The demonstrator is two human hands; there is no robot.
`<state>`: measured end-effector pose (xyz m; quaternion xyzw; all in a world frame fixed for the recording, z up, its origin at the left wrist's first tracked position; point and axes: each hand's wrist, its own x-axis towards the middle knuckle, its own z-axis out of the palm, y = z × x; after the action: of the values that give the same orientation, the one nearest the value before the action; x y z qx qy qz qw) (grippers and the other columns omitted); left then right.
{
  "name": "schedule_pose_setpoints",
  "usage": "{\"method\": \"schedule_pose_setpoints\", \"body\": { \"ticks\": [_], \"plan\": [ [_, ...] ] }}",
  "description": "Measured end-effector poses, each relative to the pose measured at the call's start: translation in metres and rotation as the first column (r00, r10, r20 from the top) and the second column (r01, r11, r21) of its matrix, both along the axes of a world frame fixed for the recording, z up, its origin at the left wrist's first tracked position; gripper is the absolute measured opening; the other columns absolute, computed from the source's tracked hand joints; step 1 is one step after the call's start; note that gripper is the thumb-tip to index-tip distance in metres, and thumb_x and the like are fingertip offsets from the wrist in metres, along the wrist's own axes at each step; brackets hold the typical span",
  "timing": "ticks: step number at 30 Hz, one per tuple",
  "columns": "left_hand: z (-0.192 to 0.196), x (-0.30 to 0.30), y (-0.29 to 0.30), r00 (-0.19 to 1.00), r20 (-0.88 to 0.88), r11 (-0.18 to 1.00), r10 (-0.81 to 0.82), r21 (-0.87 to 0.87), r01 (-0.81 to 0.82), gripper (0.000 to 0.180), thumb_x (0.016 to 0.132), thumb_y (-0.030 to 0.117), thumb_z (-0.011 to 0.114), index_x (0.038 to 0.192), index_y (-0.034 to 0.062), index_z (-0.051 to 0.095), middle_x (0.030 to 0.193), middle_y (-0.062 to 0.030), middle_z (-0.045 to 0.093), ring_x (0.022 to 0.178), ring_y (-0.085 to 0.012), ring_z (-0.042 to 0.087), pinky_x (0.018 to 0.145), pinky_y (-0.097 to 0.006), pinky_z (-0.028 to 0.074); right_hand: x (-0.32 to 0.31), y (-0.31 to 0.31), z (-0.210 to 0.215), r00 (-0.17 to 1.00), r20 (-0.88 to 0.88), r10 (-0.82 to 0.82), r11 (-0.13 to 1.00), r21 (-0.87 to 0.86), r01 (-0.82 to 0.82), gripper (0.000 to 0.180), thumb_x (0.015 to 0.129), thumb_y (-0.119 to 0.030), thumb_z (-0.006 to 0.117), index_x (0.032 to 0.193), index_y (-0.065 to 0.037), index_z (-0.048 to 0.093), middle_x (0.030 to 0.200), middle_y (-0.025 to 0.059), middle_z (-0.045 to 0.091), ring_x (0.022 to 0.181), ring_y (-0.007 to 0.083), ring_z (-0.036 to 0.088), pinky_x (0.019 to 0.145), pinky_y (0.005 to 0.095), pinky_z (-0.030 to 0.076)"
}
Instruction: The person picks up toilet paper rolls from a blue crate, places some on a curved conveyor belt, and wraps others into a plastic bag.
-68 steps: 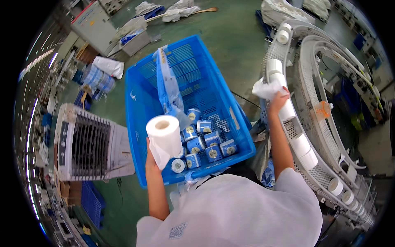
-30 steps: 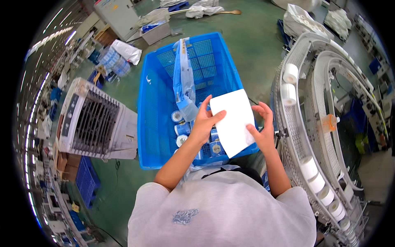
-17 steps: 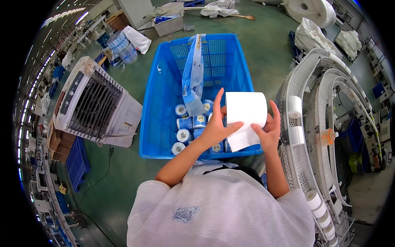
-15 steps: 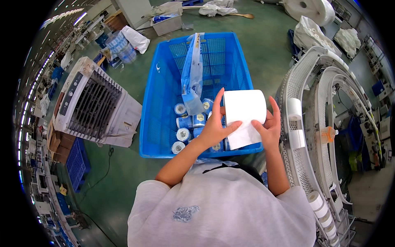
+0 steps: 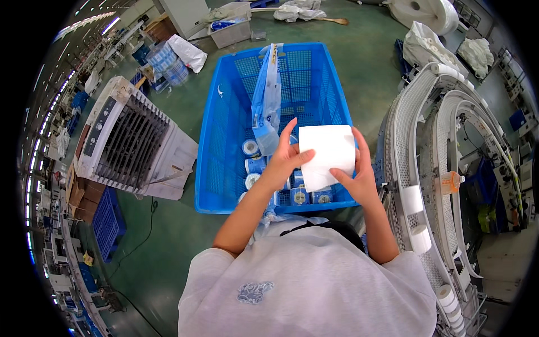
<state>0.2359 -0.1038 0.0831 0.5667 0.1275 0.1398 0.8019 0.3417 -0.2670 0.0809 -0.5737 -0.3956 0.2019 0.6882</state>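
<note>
Crate [image 5: 222,135]: blue, open-topped, perforated walls; stands directly before the person's body.
White roll [image 5: 328,149]: held in the air above the near right part of the crate, curved face up toward the camera, a loose end on the near side.
Left hand [image 5: 287,156]: at the roll's left edge, above the crate; thumb laid across the face, index finger raised and apart, remaining fingers partly hidden behind the roll.
Right hand [image 5: 361,177]: at the roll's right edge, above the crate's right rim; index finger upright along the end, thumb on the lower face.
Grip: each hand pinches its side of the roll between thumb and fingers; pressure cannot be told.
Left forearm [image 5: 244,208]: slants up and rightward across the crate's near left rim.
Right forearm [image 5: 383,227]: rises steeply outside the crate's near right corner, leaning inward.
Wrapped rolls [image 5: 299,196]: blue and white, on the crate's floor toward the near end, several covered by the hands.
Plastic film [image 5: 266,106]: inside the crate, trailing down from the far rim.
Conveyor [image 5: 401,146]: curved, right of the crate, carrying white rolls [image 5: 420,239].
Cooler [image 5: 135,140]: left of the crate, tilted in view.
</note>
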Motion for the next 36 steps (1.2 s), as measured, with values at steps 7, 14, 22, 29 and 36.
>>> {"method": "schedule_pose_setpoints", "body": {
  "ticks": [7,14,22,29,36],
  "plan": [
    [-0.001,0.003,-0.01,0.996,0.092,0.951,0.02,0.306,-0.048,0.072,0.087,0.02,0.056,0.141,0.0137,0.009,0.129,-0.0189,0.038,0.12,-0.0264,0.039,0.1,-0.036,0.03,0.005,0.003,-0.006,0.998,-0.052,-0.042,0.997,-0.071,0.039,0.068,0.072,0.0,0.066,0.131,-0.007,0.033,0.115,0.0148,0.052,0.104,0.02,0.052,0.091,0.033,0.039],
    [-0.008,0.006,-0.005,0.982,0.082,0.885,-0.171,0.45,0.117,0.069,0.086,0.012,0.054,0.14,0.015,0.012,0.137,-0.0147,0.026,0.126,-0.0262,0.029,0.103,-0.035,0.024,0.014,-0.004,-0.003,0.998,-0.055,-0.019,0.999,-0.038,0.017,0.057,0.072,0.0,0.066,0.123,-0.007,0.041,0.111,0.0125,0.054,0.102,0.0188,0.052,0.09,0.0316,0.038],
    [-0.005,0.008,0.008,0.969,-0.024,0.956,-0.246,0.16,0.246,0.059,0.088,0.012,0.052,0.137,0.0162,0.02,0.13,-0.0099,0.034,0.118,-0.0195,0.037,0.098,-0.031,0.031,0.018,-0.014,0.008,0.937,0.336,0.099,0.967,-0.256,-0.01,0.056,0.068,0.001,0.067,0.119,-0.009,0.046,0.115,0.0103,0.049,0.109,0.0236,0.047,0.092,0.0324,0.038],
    [-0.005,0.017,0.018,0.941,-0.125,0.94,-0.315,0.097,0.327,0.035,0.09,0.016,0.05,0.124,0.0107,0.046,0.117,-0.0064,0.049,0.106,-0.0152,0.048,0.09,-0.029,0.039,0.036,-0.009,-0.015,0.995,0.053,0.087,0.985,-0.151,-0.078,0.054,0.069,0.0,0.065,0.119,-0.009,0.046,0.113,0.0084,0.048,0.108,0.0211,0.046,0.093,0.0314,0.036],
    [-0.009,0.028,0.021,0.943,-0.093,0.946,-0.319,-0.096,0.311,0.037,0.092,0.031,0.041,0.12,0.009,0.051,0.115,-0.0079,0.053,0.101,-0.018,0.053,0.089,-0.032,0.039,0.041,-0.002,-0.028,0.998,0.032,0.057,0.993,-0.105,-0.053,0.044,0.072,0.004,0.056,0.113,-0.007,0.051,0.109,0.008,0.05,0.105,0.0191,0.047,0.091,0.0299,0.036]
  ]
}}
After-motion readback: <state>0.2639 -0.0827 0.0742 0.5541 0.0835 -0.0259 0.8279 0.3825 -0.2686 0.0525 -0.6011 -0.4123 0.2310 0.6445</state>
